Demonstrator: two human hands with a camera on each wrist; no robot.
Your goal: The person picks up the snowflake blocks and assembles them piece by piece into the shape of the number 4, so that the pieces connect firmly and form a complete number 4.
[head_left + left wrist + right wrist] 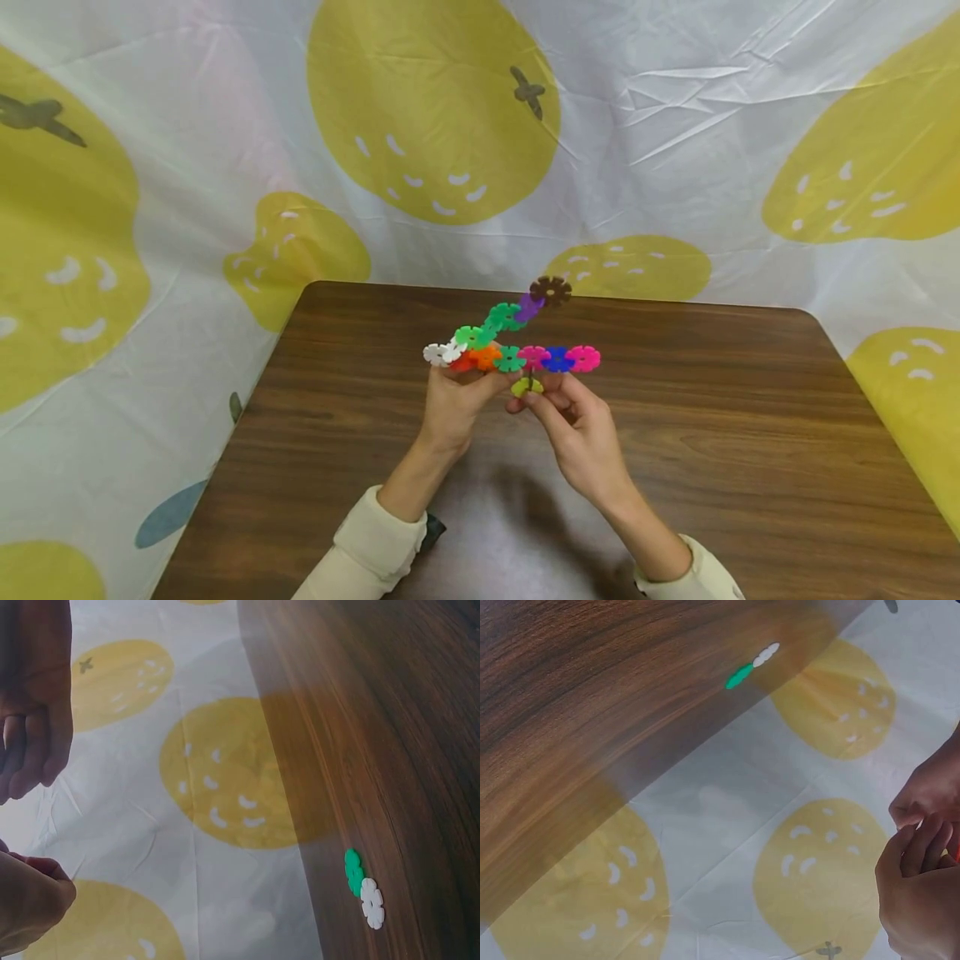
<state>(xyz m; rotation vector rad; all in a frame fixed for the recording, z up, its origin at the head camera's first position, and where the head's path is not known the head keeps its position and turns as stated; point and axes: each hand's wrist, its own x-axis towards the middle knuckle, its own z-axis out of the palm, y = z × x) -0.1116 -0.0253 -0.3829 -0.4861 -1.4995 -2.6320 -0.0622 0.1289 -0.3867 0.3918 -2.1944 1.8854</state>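
Observation:
A branching chain of linked plastic snowflake discs is held up over the table, its lower row running from white through orange, green, pink and blue to pink. Its upper branch climbs through green and purple to a brown disc. My left hand holds the chain at its left part, thumb stretched under the row. My right hand pinches a yellow-green disc just below the row's middle. The wrist views show both hands only partly, and most of the chain is out of sight there.
A green disc and a white disc lie end to end on the brown wooden table near an edge. A white curtain with yellow fruit prints hangs behind the table and at its sides.

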